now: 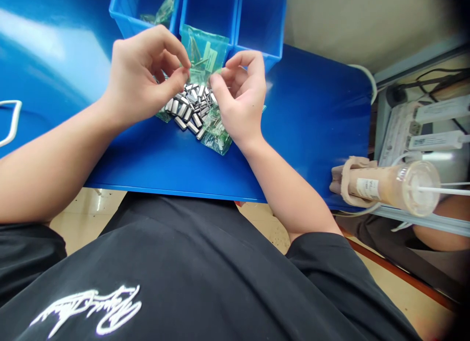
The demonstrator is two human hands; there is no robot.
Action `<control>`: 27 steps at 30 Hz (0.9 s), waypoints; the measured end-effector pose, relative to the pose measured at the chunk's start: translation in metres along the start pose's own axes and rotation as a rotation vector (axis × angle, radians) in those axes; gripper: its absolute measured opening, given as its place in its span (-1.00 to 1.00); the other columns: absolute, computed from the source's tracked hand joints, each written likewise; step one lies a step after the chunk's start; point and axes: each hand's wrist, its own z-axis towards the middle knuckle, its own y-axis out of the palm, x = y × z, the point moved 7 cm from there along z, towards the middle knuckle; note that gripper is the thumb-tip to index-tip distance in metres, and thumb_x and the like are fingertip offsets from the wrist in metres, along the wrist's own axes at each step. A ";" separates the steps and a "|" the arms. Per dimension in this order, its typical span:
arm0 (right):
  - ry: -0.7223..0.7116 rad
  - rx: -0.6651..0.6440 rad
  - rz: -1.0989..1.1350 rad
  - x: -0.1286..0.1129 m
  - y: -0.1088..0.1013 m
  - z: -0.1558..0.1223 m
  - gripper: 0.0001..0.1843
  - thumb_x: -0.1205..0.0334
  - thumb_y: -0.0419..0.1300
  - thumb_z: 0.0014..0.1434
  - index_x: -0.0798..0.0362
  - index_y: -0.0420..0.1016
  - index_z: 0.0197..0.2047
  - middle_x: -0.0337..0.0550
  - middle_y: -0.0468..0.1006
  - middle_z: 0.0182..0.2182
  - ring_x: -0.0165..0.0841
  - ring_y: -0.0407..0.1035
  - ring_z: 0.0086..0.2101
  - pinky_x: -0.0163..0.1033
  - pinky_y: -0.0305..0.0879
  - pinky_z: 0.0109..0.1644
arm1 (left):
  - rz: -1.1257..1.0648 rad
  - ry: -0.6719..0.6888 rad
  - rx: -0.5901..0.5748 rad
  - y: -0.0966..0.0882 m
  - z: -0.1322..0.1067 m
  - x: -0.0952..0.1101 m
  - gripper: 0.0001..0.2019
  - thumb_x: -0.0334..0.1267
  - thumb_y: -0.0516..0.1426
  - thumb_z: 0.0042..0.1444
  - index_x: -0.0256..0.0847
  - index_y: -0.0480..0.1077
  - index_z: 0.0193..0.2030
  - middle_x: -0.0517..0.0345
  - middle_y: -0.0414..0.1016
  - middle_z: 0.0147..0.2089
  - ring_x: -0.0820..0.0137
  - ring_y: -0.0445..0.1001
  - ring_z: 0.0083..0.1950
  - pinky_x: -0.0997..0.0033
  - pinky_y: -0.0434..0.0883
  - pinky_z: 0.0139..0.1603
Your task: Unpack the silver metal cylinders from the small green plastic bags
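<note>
Here the left hand and the right hand together pinch the lower edge of a small green-tinted plastic bag, held upright between them just above the table. The left thumb and forefinger close on the bag's left bottom corner; the right thumb and forefinger close on its right bottom corner. The remaining fingers of both hands curl loosely. Inside the bag a few slim metal pieces seem to lie, though the film's glare makes them hard to read.

Directly under the hands a heap of small silver metal parts rests on the blue table, each part short and oblong. More green bags lie flat at the heap's near edge, one just below the right wrist and another poking out under the left hand.

Behind the held bag stands a row of blue bins, touching one another; the leftmost one holds another green bag.

Well apart, at the right edge of the table, a clear plastic bottle lies on its side, wrapped partly in beige cloth. A white loop shows at the far left.
</note>
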 end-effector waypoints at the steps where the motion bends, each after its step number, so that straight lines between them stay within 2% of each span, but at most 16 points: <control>1: 0.001 -0.002 0.036 0.003 0.000 0.001 -0.39 -0.47 0.14 0.37 -0.10 0.27 0.09 -0.29 0.53 -0.28 -0.44 0.53 -0.27 -0.24 0.57 -0.06 | -0.003 0.019 -0.004 0.001 0.000 -0.002 -0.67 0.00 0.23 0.37 -0.28 0.50 -0.02 0.19 0.57 -0.28 0.51 0.64 -0.29 0.56 0.41 -0.35; 3: 0.001 -0.025 0.072 0.006 0.003 0.002 -0.39 -0.45 0.12 0.39 -0.11 0.27 0.15 -0.31 0.50 -0.32 -0.44 0.51 -0.30 -0.24 0.54 -0.08 | -0.015 0.021 0.003 0.001 -0.001 -0.005 -0.73 -0.09 0.27 0.32 -0.25 0.47 -0.02 0.23 0.56 -0.30 0.52 0.62 -0.32 0.58 0.39 -0.37; 5: -0.012 -0.056 0.070 0.004 0.005 0.002 -0.41 -0.45 0.10 0.41 -0.11 0.31 0.13 -0.30 0.49 -0.33 -0.43 0.51 -0.29 -0.25 0.50 -0.12 | -0.045 0.014 0.013 0.001 0.000 -0.006 -0.71 -0.15 0.29 0.29 -0.21 0.44 0.05 0.28 0.55 -0.31 0.53 0.62 -0.33 0.59 0.39 -0.38; 10: -0.013 -0.092 0.036 -0.005 0.007 0.000 -0.42 -0.45 0.07 0.42 -0.09 0.38 0.01 -0.29 0.49 -0.33 -0.44 0.50 -0.30 -0.26 0.50 -0.15 | -0.108 0.028 0.058 -0.001 0.001 -0.007 -0.53 -0.16 0.26 0.27 -0.17 0.33 0.27 0.18 0.56 0.10 0.61 0.64 -0.28 0.64 0.41 -0.42; 12: 0.001 -0.098 0.032 -0.005 0.008 -0.001 -0.44 -0.43 0.09 0.42 -0.07 0.40 -0.02 -0.27 0.50 -0.32 -0.44 0.52 -0.27 -0.25 0.53 -0.13 | -0.088 0.016 0.056 0.000 0.001 -0.011 -0.56 -0.18 0.25 0.27 -0.20 0.39 0.26 0.21 0.62 -0.03 0.60 0.64 -0.31 0.66 0.40 -0.42; 14: -0.001 -0.099 0.039 -0.005 0.008 0.000 -0.45 -0.41 0.11 0.42 -0.05 0.41 -0.06 -0.26 0.52 -0.30 -0.44 0.52 -0.25 -0.26 0.55 -0.13 | -0.068 0.006 0.061 0.000 0.001 -0.014 -0.67 -0.22 0.24 0.29 -0.25 0.50 0.16 0.26 0.61 -0.27 0.57 0.63 -0.36 0.67 0.40 -0.41; 15: -0.011 -0.097 0.045 -0.005 0.008 0.000 -0.46 -0.40 0.12 0.42 -0.05 0.42 -0.07 -0.26 0.53 -0.28 -0.45 0.53 -0.24 -0.26 0.55 -0.13 | -0.053 0.016 0.071 -0.001 0.000 -0.014 -0.73 -0.24 0.23 0.30 -0.27 0.54 0.09 0.26 0.59 -0.33 0.58 0.62 -0.36 0.67 0.40 -0.40; 17: -0.043 -0.088 0.053 -0.006 0.008 -0.001 -0.47 -0.38 0.13 0.42 -0.05 0.45 -0.09 -0.26 0.54 -0.25 -0.45 0.54 -0.22 -0.28 0.56 -0.13 | -0.001 0.062 0.092 -0.003 0.000 -0.012 -0.78 -0.26 0.23 0.29 -0.28 0.59 0.00 0.25 0.60 -0.32 0.61 0.60 -0.35 0.70 0.41 -0.37; 22: -0.101 -0.051 0.043 -0.014 0.004 -0.002 -0.51 -0.34 0.14 0.43 -0.06 0.49 -0.10 -0.25 0.54 -0.22 -0.46 0.53 -0.18 -0.32 0.53 -0.16 | 0.150 0.167 0.071 -0.006 0.000 -0.002 -0.77 -0.25 0.20 0.30 -0.30 0.58 0.01 0.25 0.61 -0.21 0.63 0.60 -0.23 0.74 0.41 -0.28; 27: -0.087 -0.013 -0.050 -0.015 0.001 -0.002 -0.48 -0.37 0.15 0.42 -0.05 0.49 -0.11 -0.23 0.50 -0.25 -0.47 0.47 -0.24 -0.32 0.47 -0.20 | 0.237 0.199 0.100 -0.010 0.000 0.000 -0.77 -0.20 0.19 0.30 -0.32 0.59 -0.08 0.20 0.55 -0.21 0.63 0.49 -0.22 0.75 0.35 -0.33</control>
